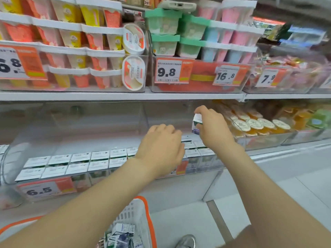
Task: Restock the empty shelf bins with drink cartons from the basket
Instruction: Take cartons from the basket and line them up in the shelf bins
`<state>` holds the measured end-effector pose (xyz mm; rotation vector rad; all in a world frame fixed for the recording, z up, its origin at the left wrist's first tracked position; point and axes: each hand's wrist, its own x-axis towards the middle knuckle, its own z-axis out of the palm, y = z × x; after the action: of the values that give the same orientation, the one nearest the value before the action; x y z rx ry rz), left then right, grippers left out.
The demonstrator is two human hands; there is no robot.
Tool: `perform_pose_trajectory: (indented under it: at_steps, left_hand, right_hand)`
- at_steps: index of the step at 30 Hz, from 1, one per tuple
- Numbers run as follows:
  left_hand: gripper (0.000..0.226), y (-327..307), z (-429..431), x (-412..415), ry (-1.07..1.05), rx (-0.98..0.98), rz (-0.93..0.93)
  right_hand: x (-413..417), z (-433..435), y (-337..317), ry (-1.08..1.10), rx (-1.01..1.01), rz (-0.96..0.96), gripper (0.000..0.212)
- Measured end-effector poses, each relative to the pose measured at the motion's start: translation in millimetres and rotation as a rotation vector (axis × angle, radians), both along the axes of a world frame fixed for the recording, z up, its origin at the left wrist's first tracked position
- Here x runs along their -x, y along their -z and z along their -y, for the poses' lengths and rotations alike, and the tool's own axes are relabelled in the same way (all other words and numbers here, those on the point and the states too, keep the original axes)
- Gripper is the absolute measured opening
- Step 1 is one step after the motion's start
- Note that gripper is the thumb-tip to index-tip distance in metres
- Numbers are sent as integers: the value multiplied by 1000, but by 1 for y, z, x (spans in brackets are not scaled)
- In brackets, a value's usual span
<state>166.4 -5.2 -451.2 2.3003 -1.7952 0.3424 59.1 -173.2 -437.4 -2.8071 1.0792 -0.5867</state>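
Clear shelf bin (pixel 10 158): two rows of upright, white-topped drink cartons (pixel 71 163), packed touching. Left hand (pixel 159 149): palm down over the neighbouring rows, fingertips hidden, so its grip cannot be told. One white carton (pixel 197 122), purple-and-green printed, tilted above the bin's rear, pinched by the right hand (pixel 213 129). Orange-rimmed basket (pixel 148 221) on the floor below: several loose cartons (pixel 121 235).

At 12 o'clock a phone (pixel 177 5) lies on green tubs (pixel 163 27). Pink and blue tubs (pixel 231 37) stand at 1 o'clock. Below them hang a 9.8 tag (pixel 168 72) and a 16.8 tag (pixel 226 76). Orange cups (pixel 252 125) sit at 3 o'clock. A shoe (pixel 187 241) shows at 6 o'clock.
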Motion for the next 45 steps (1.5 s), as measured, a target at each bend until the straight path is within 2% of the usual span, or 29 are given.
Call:
perform_pose_trajectory:
  at_steps: [1, 4, 8, 11, 13, 18, 20, 22, 24, 26, 28, 30, 31, 33, 35, 37, 41, 43, 45]
  left_hand:
    - [46, 7, 5, 3, -39, -42, 64]
    - [67, 32, 13, 0, -138, -157, 106]
    - [73, 51, 9, -2, -167, -199, 204]
    - [70, 55, 10, -1, -166, -166, 187]
    - [71, 56, 11, -1, -171, -176, 188]
    - [81, 56, 10, -6, -132, -237, 176]
    - [74, 55, 5, -9, -84, -176, 33]
    - [56, 53, -7, -10, -17, -33, -113]
    - [32, 52, -26, -11, 62, 192, -140]
    - [19, 54, -48, -12, 96, 385, -143]
    - [10, 62, -80, -15, 86, 459, -173]
    - [6, 78, -118, -17, 45, 443, -205]
    - [5, 90, -137, -20, 21, 411, -218]
    - [8, 117, -177, -27, -32, 298, -278]
    - [16, 149, -211, -38, -117, 131, -381]
    - [26, 180, -235, -46, -202, -81, -464]
    - [22, 241, -255, -46, -254, -488, -551]
    - [19, 270, -261, -40, -247, -636, -618]
    - [17, 297, -268, -31, -249, -738, -637]
  right_hand:
    - [2, 9, 7, 9, 22, -31, 52]
    - [4, 28, 26, 18, 26, -115, 56]
    - [-2, 44, 41, -74, -108, -187, 58]
    - [-5, 52, 45, -112, -247, -253, 60]
    - [-5, 53, 45, -84, -320, -289, 55]
    - [-5, 42, 46, -27, -232, -303, 46]
    - [-5, 27, 43, -3, -132, -274, 41]
    - [-7, 2, 33, -63, -36, -173, 37]
    - [-10, -37, 22, -148, -12, -15, 28]
    - [-10, -86, 14, -231, -63, 71, 27]
    - [-10, -136, 19, -295, -149, -14, 26]
    - [-10, -173, 31, -341, -181, -210, 21]
    - [-12, -183, 41, -364, -209, -292, 19]
    - [-21, -195, 64, -451, -394, -449, 16]
    - [-31, -203, 96, -538, -650, -618, 26]
    - [-41, -212, 133, -575, -755, -749, 30]
    - [-54, -226, 209, -595, -656, -925, 27]
    - [-54, -233, 237, -631, -557, -1049, 31]
    - [-52, -237, 258, -627, -407, -1170, 21]
